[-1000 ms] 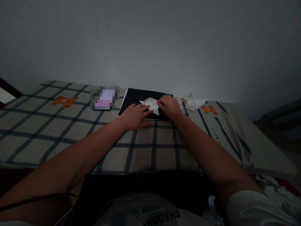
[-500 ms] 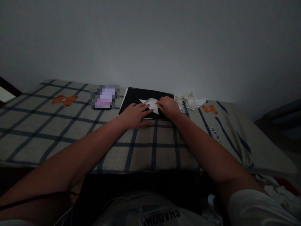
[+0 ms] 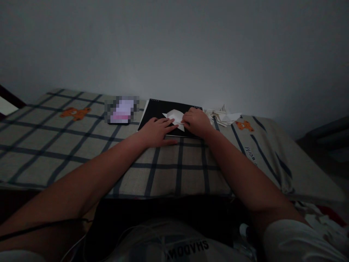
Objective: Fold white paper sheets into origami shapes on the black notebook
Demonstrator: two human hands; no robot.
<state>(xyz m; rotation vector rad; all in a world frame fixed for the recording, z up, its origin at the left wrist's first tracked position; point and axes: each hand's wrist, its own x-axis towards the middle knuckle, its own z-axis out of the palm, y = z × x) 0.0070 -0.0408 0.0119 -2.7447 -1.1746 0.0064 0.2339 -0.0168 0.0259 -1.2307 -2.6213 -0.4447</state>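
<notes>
A folded sheet of white paper (image 3: 175,115) lies on a black notebook (image 3: 159,108), its pointed corners sticking out at the left and toward me. My left hand (image 3: 157,131) lies flat with fingers spread, the fingertips pressing on the paper's left and near part, the thumb over the cloth at the notebook's near edge. From the right, my right hand (image 3: 196,122) has its fingers curled together on the paper's right edge, pinching a flap there. Part of the paper is hidden under the fingers.
A phone (image 3: 121,111) with a blurred-out screen lies left of the notebook. Several folded white paper pieces (image 3: 223,116) are heaped to its right. A checked cloth (image 3: 81,145) with orange bear prints covers the table, which meets a grey wall (image 3: 174,47).
The right-hand fingers have shifted slightly on the paper's right side, and more of its raised far flap shows. My left hand stays in place on the paper. The view has tilted a little.
</notes>
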